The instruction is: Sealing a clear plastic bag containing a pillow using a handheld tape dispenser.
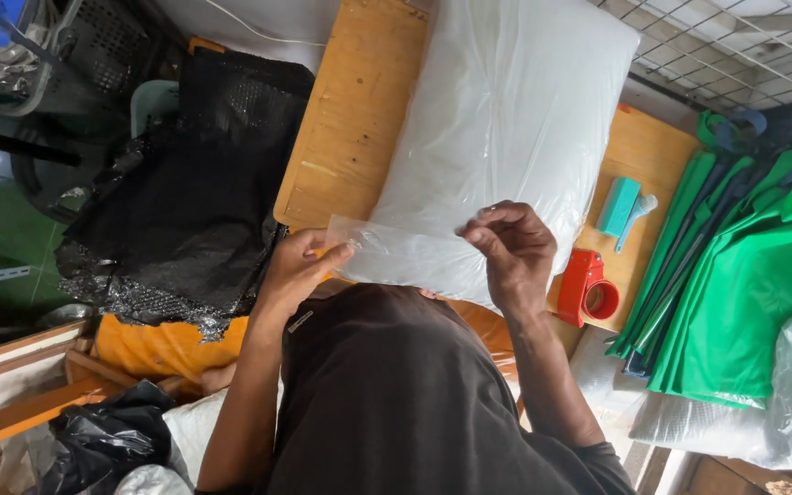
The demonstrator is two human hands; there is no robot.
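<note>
A white pillow (506,128) sealed in a clear plastic bag lay lengthwise on the wooden worktop (350,119), covering most of its middle and reaching from the far edge to the near edge, where the person stood. Both hands worked at the bag's open flap (396,246), which hung over the near edge. The left hand (299,266) was closed in a pinch, thumb and fingertips gripping the flap's left corner close to the worktop's near left corner. The right hand (513,247) was likewise curled, its thumb and forefinger nipping the upper edge of the same flap further along, so the thin film was stretched flat between the two hands. On the bare strip of worktop to the right of the pillow lay a teal block-shaped tool (620,206), and nearer the near right corner sat a red tape dispenser (588,289). Off the right edge a pile of green fabric bags (744,275) was stacked, while a heap of black netting (185,211) lay just beyond the left edge. An orange cloth (166,346) showed below that netting.
</note>
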